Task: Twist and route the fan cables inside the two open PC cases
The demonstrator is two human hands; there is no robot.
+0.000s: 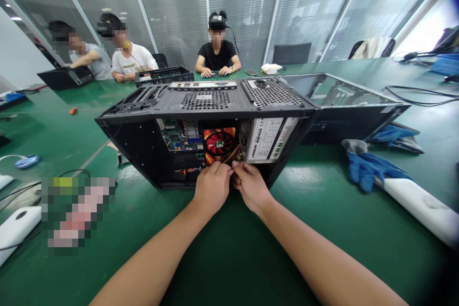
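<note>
A black computer case (168, 100) lies in front of me with its open side facing me. Inside it are a green motherboard (172, 136), a red and black cooling fan (219, 144) and a labelled power supply (267, 139). At the lower edge of the opening, my left hand (214, 187) and my right hand (252, 186) meet, fingertips pinched together. Yellow and dark power cables (234, 154) run close above the fingers. Whatever the fingertips hold is small and hidden by them.
A detached case part (344, 119) stands against the case's right end. Blue gloves (373, 165) and a white device (419, 205) lie to the right; cables and white devices (21, 224) lie left. Across the green table (308, 239), several people sit, with other cases (66, 76).
</note>
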